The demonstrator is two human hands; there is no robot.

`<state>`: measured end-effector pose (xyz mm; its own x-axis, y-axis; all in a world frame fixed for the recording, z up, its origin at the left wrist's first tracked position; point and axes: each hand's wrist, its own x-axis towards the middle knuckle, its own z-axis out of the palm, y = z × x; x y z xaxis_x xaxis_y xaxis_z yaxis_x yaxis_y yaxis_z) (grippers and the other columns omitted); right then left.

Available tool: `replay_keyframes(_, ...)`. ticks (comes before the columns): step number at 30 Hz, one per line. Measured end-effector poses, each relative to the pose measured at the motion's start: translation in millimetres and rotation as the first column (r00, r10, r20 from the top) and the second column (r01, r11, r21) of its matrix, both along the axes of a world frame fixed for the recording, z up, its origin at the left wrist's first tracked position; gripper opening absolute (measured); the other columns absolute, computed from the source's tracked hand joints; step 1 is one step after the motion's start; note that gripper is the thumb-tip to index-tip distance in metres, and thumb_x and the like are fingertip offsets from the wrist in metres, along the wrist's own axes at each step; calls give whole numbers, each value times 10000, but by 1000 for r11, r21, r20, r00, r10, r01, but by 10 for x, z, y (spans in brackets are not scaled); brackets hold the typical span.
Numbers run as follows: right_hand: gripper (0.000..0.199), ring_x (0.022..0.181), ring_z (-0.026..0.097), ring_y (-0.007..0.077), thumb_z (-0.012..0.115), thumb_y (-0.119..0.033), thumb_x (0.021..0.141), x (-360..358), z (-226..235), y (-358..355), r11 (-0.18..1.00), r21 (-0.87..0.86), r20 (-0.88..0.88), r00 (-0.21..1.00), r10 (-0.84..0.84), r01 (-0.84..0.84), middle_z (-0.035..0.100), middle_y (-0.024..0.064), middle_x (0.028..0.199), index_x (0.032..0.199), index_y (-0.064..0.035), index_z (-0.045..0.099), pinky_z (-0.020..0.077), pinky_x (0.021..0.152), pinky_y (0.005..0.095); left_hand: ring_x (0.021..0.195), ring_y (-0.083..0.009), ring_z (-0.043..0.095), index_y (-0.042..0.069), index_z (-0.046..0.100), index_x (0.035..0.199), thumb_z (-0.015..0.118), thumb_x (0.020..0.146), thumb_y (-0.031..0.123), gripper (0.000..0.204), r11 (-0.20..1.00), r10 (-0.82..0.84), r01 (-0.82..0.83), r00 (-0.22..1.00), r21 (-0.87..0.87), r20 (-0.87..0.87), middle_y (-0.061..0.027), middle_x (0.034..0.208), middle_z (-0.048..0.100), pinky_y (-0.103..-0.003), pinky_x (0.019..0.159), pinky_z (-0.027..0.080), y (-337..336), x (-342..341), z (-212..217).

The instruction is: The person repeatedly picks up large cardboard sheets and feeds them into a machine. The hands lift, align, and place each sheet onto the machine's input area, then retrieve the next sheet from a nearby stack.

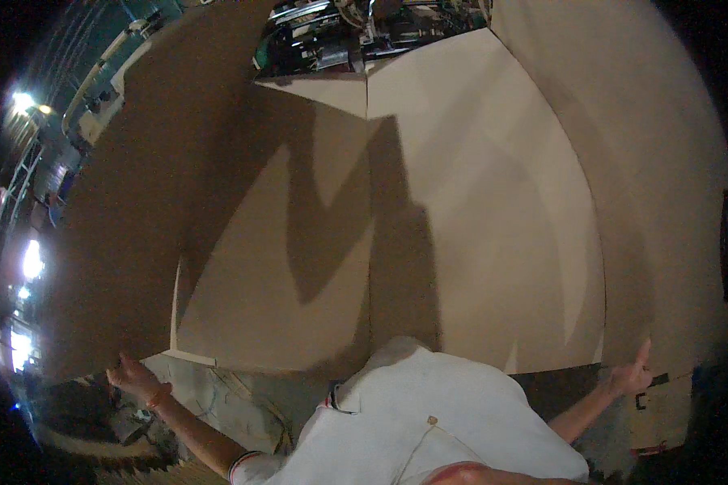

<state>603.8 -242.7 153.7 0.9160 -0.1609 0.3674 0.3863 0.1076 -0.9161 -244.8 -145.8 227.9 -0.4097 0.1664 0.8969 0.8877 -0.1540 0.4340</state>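
Left hand (133,377) pinched, right hand (632,375) pinched too, both out at the near corners of the cardboard sheet (493,210)! Side panels (679,186) were opened out, apparently none folded over yet.

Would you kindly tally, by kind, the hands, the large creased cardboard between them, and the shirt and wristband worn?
Hands, left hand and right hand: 2
Large creased cardboard: 1
White shirt: 1
Reddish wristband: 1
Total: 5
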Motion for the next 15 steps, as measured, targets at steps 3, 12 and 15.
replay_keyframes(3,361,702,595,202,782,-211,725,270,-236,-388,997,17,34,996,-79,79,672,147,904,848,100,646,521,658,342,856,-186,561,-45,649,965,591,878,168,237,1000,4,-5,995,8,99,-109,1025,639,-338,734,442,-271,47,193)
replay_keyframes(12,354,742,646,225,793,-237,721,594,-1301,-855,746,-596,118,951,-284,297,688,156,948,900,42,670,532,653,361,742,-170,521,-52,659,900,571,872,144,217,969,207,-226,962,96,176,-96,838,637,-320,664,422,33,692,171)
replay_keyframes(15,279,755,660,244,750,-196,774,-191,-727,-10,965,-263,328,940,98,-9,687,183,951,908,38,677,537,673,361,691,-164,505,-50,653,856,603,856,148,204,994,112,-111,985,-17,133,-83,787,622,-316,624,423,495,471,-443)
